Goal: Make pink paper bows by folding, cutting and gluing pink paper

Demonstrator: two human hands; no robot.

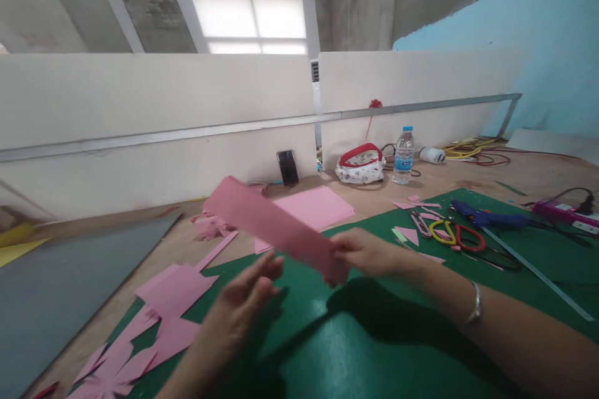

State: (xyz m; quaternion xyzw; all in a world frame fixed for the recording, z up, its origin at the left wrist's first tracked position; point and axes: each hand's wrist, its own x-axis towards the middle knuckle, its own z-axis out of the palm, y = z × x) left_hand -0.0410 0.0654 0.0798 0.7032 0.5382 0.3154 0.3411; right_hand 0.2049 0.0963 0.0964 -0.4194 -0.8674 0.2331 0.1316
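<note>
My right hand (362, 254) is closed on the near right end of a strip of pink paper (271, 221), which slants up to the left above the green cutting mat (322, 349). Just below the strip, my left hand (250, 293) has its fingers apart and holds nothing; whether a fingertip touches the paper I cannot tell. Cut pink paper pieces (175, 290) lie on the mat's left side, some with petal-like shapes. Behind the strip rests a larger pink sheet (322, 206).
On the right lie scissors (456, 235), a blue glue gun (491, 217), a glue stick (538, 274) and a pink power strip (566, 215). A water bottle (404, 159), a white-and-red pouch (360, 165) and a phone (287, 167) stand at the back. A grey board (84, 287) is left.
</note>
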